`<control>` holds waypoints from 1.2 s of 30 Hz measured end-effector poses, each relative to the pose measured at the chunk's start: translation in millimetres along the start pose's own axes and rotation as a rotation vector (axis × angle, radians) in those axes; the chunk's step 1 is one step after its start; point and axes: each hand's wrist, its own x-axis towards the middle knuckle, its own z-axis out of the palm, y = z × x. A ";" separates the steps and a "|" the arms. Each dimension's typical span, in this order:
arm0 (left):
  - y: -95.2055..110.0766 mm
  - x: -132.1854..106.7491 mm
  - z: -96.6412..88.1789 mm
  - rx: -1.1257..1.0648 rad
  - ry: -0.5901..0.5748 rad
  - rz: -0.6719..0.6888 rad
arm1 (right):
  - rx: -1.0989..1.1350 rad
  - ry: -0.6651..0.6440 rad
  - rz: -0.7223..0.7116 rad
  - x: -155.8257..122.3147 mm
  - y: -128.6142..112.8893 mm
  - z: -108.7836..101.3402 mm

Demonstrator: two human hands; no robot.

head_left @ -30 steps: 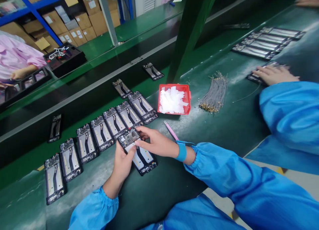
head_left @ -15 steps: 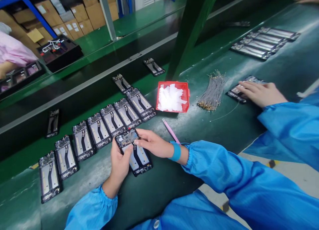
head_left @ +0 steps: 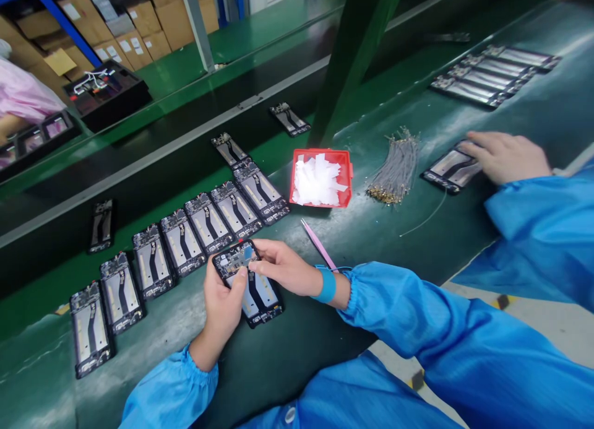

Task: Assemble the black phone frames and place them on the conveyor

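Between my two hands is an opened phone (head_left: 258, 296), its circuit board and black ribbon cable showing. My left hand (head_left: 221, 308) grips its left side, with the thumb on the board's lower edge. From the right, my right hand (head_left: 285, 268), with a blue wrist strap (head_left: 327, 284), holds the upper right edge and presses its thumb near the board. Pink tweezers (head_left: 319, 246) lie beside my right wrist. Several similar opened phones (head_left: 152, 262) stand in a slanting row on the green bench, left of and behind the held one.
A red tray (head_left: 349, 197) of white paper strips stands behind the tweezers. Right of it lies a bundle of grey cables (head_left: 394, 166). A co-worker's hand (head_left: 510, 156) touches another opened phone (head_left: 448, 169). More phones (head_left: 492, 76) lie farther back. A green post (head_left: 355, 64) rises behind the tray.
My hands keep nearly the same hold on the phone. The co-worker's hand has shifted right, uncovering more of the phone beneath it.
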 end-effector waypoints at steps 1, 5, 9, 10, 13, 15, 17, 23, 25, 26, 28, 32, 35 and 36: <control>1.0 0.2 0.2 0.010 0.003 0.006 | 0.005 -0.002 0.003 0.1 0.1 -0.1; 7.4 -0.2 1.6 0.038 0.015 0.034 | 0.043 0.004 -0.010 -0.1 -1.2 0.4; 13.5 -2.5 2.8 0.104 0.051 0.054 | 0.050 0.016 0.026 0.2 -0.2 0.0; 13.9 -2.9 3.2 0.119 0.065 0.056 | 0.051 0.022 0.039 1.3 1.2 -0.6; 11.9 -2.2 5.2 0.095 0.100 0.025 | 0.080 0.016 0.063 6.3 6.7 -2.8; 9.4 0.2 6.9 -0.009 0.121 -0.039 | 0.074 -0.012 0.059 9.0 9.2 -4.0; 8.2 3.7 8.0 -0.161 0.146 -0.125 | 0.002 -0.018 0.050 8.6 9.1 -5.0; 10.9 12.2 4.1 -0.462 0.181 -0.302 | -0.426 0.028 0.111 -4.0 -0.5 -9.2; 11.3 11.9 2.8 -0.474 0.153 -0.289 | -0.500 0.044 0.088 -4.9 -2.8 -10.3; 11.6 11.2 2.6 -0.470 0.132 -0.272 | -0.522 0.057 0.067 -4.3 -3.2 -10.8; 12.3 9.5 2.8 -0.452 0.091 -0.226 | -0.556 0.081 0.031 -2.3 -2.8 -12.1; 13.5 7.9 3.3 -0.407 0.061 -0.194 | -0.596 0.116 0.020 0.7 -0.3 -14.4; 14.0 8.4 3.1 -0.391 0.060 -0.189 | -0.590 0.103 0.024 0.9 0.0 -14.3; 14.3 8.7 3.0 -0.394 0.057 -0.186 | -0.591 0.103 0.020 0.7 -0.4 -14.0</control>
